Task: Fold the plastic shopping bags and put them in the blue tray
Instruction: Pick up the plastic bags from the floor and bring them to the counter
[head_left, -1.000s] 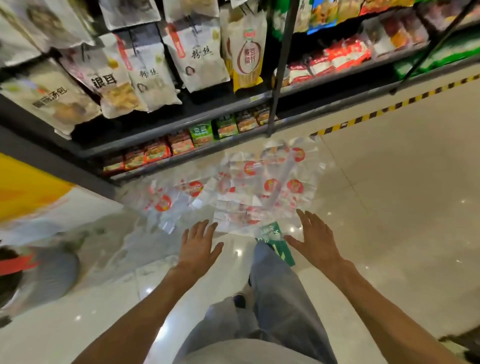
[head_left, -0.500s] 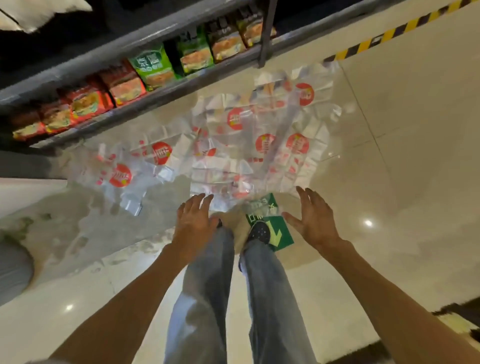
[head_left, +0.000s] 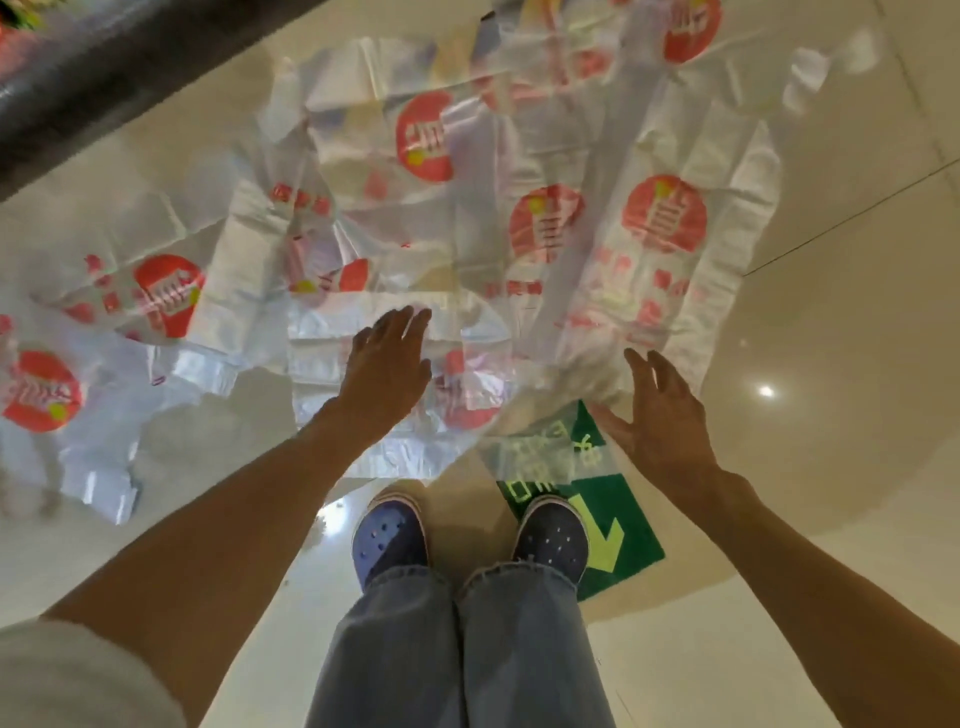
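Both hands are seen stretched forward and down over the floor (head_left: 831, 322), each with its fingers straight and spread, and nothing is gripped by either. The left hand (head_left: 387, 371) is held flat, palm down, above the near edge of the plastic shopping bags (head_left: 467, 249); whether the film is touched by it cannot be told. The right hand (head_left: 662, 415) is held apart from the left, tilted with the thumb lowermost, just beside the near right corner of the heap, and contact there cannot be told either.

The bags are spread loosely on the floor beyond and to the left of both hands, overlapping one another, translucent white and printed with red round marks. One bag lies farther off to the left of the left hand. A green floor sticker (head_left: 618, 530) with a pale arrow is seen just below the right hand, partly covered by a bag's edge. Two dark clogs (head_left: 389, 540) and blue jeans are seen below and between the hands, one clog resting on the sticker. A dark shelf edge (head_left: 104, 83) runs far beyond the left hand, blurred. The blue tray is not shown.
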